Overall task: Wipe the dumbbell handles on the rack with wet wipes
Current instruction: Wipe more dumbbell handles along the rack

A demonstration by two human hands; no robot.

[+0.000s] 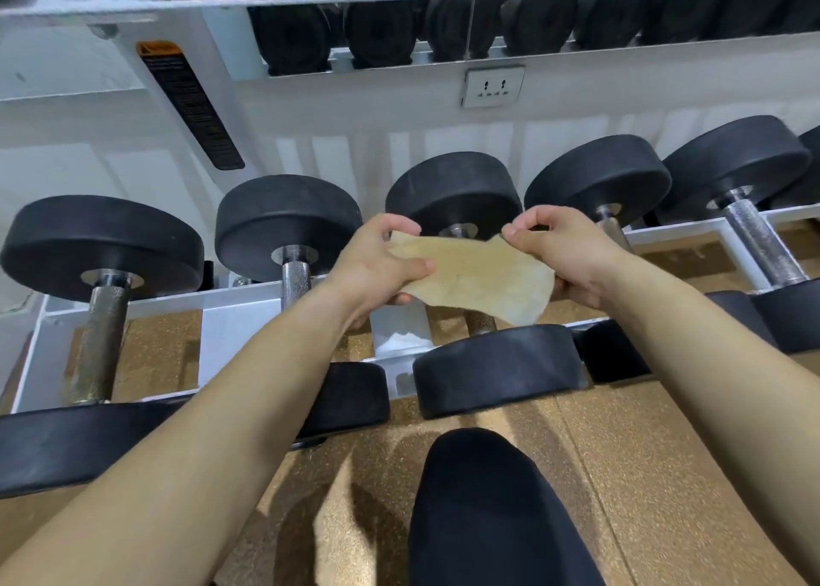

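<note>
Head view: left hand (377, 266) grips the left edge of the wet wipe (479, 279), thumb pressed flat on its front and fingers curled behind. Right hand (565, 257) pinches the top right corner between thumb and forefinger; its other fingers curl behind the right edge. Wipe is tan-stained, spread flat between the two hands, held above the middle dumbbell's handle (481, 323); contact with it cannot be told. Neighbouring dumbbell handles (296, 281) lie bare on the white rack (177, 303). Dark-clothed knee (483, 505) below, over speckled brown floor (643, 461). Wall socket (493, 86) behind.
</note>
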